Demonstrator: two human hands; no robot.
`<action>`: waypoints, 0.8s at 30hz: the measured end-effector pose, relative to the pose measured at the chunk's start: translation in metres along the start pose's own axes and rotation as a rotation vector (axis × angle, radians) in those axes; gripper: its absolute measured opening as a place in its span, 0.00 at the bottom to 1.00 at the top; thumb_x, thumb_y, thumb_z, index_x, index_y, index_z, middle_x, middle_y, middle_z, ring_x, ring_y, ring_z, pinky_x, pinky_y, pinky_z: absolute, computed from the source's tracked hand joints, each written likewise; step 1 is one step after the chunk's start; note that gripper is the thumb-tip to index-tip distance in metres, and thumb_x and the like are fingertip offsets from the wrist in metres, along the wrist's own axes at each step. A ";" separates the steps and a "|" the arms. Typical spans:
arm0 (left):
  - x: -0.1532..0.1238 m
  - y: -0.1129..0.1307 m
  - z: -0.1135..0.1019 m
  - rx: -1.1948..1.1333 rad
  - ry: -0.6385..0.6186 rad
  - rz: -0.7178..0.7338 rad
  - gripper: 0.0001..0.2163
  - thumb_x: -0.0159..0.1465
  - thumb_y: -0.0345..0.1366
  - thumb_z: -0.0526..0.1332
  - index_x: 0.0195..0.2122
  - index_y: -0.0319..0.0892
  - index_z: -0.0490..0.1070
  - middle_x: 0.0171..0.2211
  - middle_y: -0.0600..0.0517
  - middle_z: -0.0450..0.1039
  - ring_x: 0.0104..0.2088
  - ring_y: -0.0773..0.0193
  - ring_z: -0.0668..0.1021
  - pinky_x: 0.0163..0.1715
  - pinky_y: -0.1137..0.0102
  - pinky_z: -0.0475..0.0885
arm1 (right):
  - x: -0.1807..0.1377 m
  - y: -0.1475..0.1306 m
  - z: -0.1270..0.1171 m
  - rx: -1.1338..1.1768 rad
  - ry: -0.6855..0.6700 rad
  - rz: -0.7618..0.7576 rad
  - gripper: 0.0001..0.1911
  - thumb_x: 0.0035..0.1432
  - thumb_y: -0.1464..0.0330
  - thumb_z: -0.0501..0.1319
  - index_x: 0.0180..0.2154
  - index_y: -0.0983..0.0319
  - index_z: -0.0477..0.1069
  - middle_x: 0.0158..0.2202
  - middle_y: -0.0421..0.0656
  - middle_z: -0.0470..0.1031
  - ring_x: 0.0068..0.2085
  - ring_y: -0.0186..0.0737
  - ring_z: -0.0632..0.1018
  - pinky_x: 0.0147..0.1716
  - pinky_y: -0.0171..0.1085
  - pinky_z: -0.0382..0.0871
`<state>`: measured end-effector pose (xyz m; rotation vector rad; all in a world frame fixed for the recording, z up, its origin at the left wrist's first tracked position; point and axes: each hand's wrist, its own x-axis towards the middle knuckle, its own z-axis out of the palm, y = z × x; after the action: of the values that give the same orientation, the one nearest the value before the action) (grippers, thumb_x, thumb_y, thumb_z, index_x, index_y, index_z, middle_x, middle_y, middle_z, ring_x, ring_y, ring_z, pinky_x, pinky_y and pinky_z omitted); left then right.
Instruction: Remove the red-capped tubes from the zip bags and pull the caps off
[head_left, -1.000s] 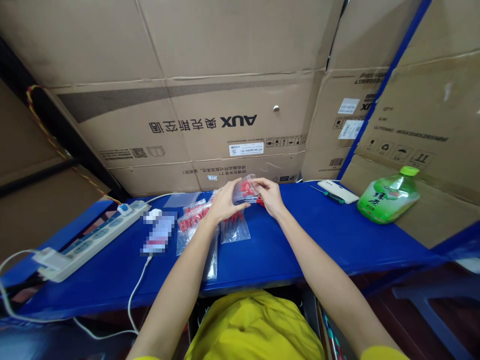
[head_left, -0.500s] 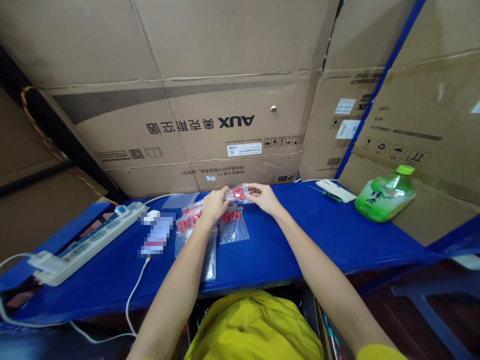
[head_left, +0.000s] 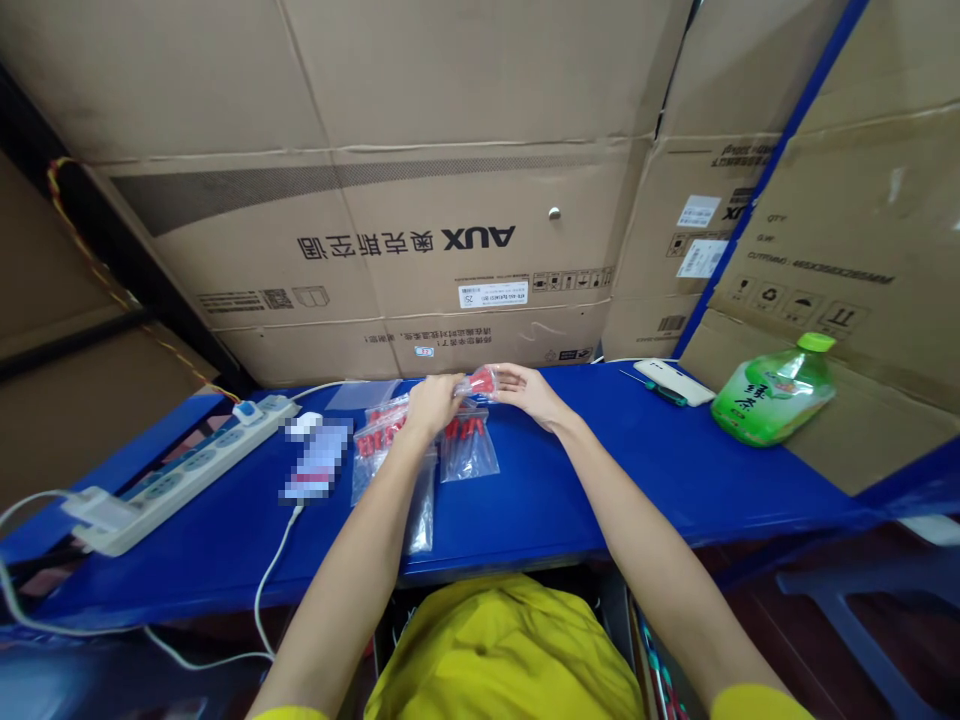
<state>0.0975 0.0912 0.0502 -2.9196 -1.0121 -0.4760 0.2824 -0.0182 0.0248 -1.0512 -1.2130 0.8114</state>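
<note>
A small clear plastic bag with red pieces inside is held up above the far part of the blue table. My left hand is closed on the bag's left end, where the plastic is gathered narrow. At the bag's wider right end, my right hand has its fingers stretched out and touching the plastic; its thumb is hard to make out. Below lie more zip bags of red pieces, one bag between my arms and another bag partly behind my left forearm. An empty-looking clear bag lies nearest me.
On the left are a white power strip with plugs and a blurred-out phone on a white cable. At right stand a green-capped bottle, a pale flat object and a green-handled screwdriver. Cardboard walls enclose the table.
The bag has gone from spread flat between both hands to gathered at my left hand. My right fingers have straightened from a pinch. The view has shifted slightly.
</note>
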 end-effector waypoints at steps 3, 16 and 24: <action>-0.001 0.004 0.001 0.031 -0.029 0.012 0.12 0.68 0.39 0.56 0.48 0.48 0.77 0.48 0.46 0.81 0.51 0.51 0.80 0.45 0.65 0.72 | -0.001 0.002 -0.001 0.003 -0.001 0.010 0.30 0.45 0.64 0.77 0.52 0.58 0.78 0.51 0.46 0.81 0.51 0.47 0.81 0.59 0.52 0.72; -0.003 0.013 0.015 -0.064 -0.010 -0.105 0.15 0.67 0.31 0.57 0.54 0.41 0.72 0.52 0.38 0.76 0.53 0.46 0.79 0.50 0.59 0.73 | -0.002 0.007 0.005 0.041 -0.007 0.045 0.23 0.44 0.66 0.76 0.44 0.59 0.79 0.46 0.44 0.82 0.47 0.44 0.80 0.55 0.47 0.72; -0.003 -0.005 0.008 -0.536 0.077 0.211 0.20 0.70 0.53 0.56 0.55 0.44 0.64 0.49 0.46 0.76 0.46 0.54 0.79 0.48 0.63 0.69 | 0.001 0.010 -0.006 0.129 0.156 0.103 0.20 0.42 0.66 0.76 0.40 0.60 0.80 0.41 0.44 0.82 0.45 0.43 0.80 0.53 0.45 0.73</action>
<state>0.0941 0.0941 0.0411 -3.3745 -0.6288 -0.9711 0.2888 -0.0156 0.0154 -1.0567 -0.9687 0.8590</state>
